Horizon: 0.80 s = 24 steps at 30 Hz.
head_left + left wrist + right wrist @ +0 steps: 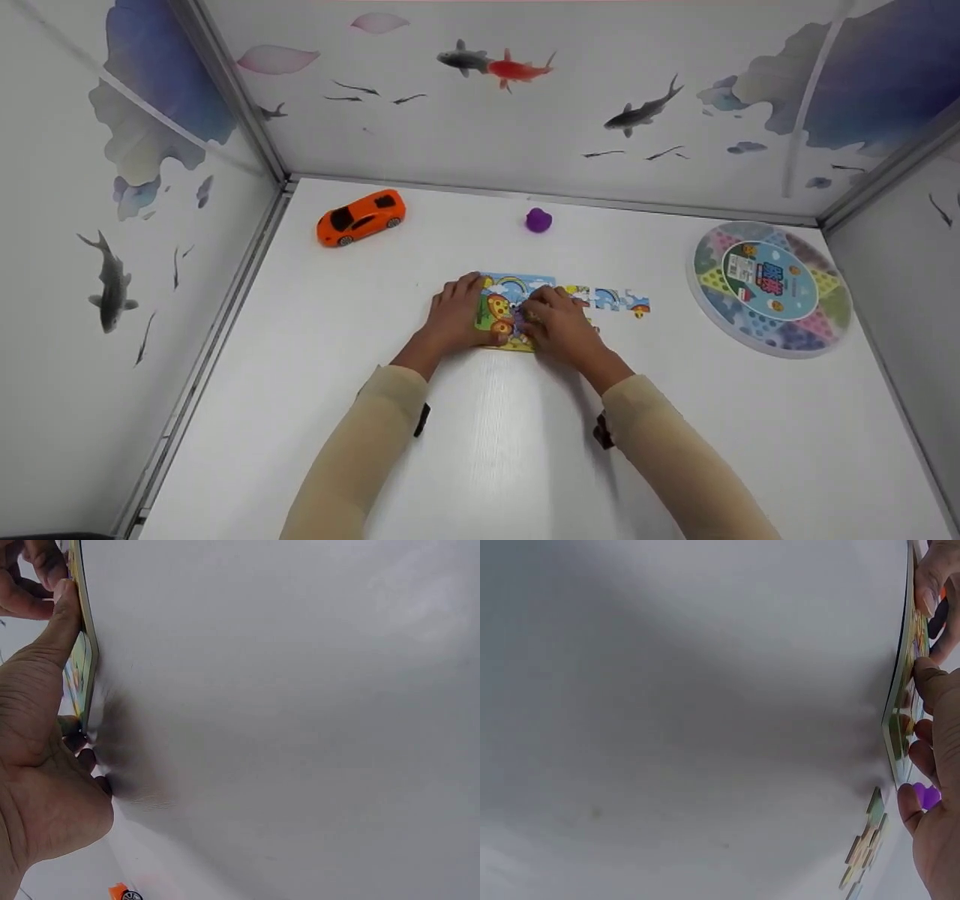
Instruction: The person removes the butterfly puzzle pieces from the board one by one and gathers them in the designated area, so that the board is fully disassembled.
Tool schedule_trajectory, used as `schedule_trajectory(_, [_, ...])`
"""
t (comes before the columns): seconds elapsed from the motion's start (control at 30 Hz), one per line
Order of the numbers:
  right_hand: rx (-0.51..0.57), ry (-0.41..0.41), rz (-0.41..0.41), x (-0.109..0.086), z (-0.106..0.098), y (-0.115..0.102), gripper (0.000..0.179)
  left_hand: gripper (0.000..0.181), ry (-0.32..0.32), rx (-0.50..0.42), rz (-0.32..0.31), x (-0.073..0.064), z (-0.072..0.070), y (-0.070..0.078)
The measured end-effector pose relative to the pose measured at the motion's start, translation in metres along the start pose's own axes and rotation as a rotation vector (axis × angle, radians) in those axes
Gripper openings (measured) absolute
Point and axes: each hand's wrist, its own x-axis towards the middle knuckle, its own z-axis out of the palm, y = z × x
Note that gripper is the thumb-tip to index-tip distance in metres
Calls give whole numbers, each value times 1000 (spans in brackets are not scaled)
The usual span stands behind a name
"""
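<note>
A colourful jigsaw puzzle board (497, 307) with a rainbow and cartoon figures lies on the white table. My left hand (454, 315) grips its left side, the thumb along the near edge and the fingers around the far-left corner. Over the right half, my right hand (561, 324) has bent fingertips down on the picture, close to the left thumb. Whatever lies beneath those fingertips is hidden, so I cannot tell if they pinch a piece. Loose jigsaw pieces (607, 299) lie just right of the board, some partly covered by the right hand; the right wrist view shows several pieces (864, 844).
An orange toy car (361, 217) stands at the back left. A small purple object (538, 220) sits near the back edge, behind the board. At the right lies a round, flat game box (772, 289) with a star pattern. Fish-patterned panels (525, 112) enclose the table.
</note>
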Motion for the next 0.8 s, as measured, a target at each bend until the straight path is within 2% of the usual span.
schedule_trajectory(0.3, [-50,-34,-18,10,3,-8,42,118,-10,31,6,-1,-3,1])
schedule_trajectory(0.8, [-30,-117,19,19,1,-20,50,118,-9,25,-12,0,-3,2])
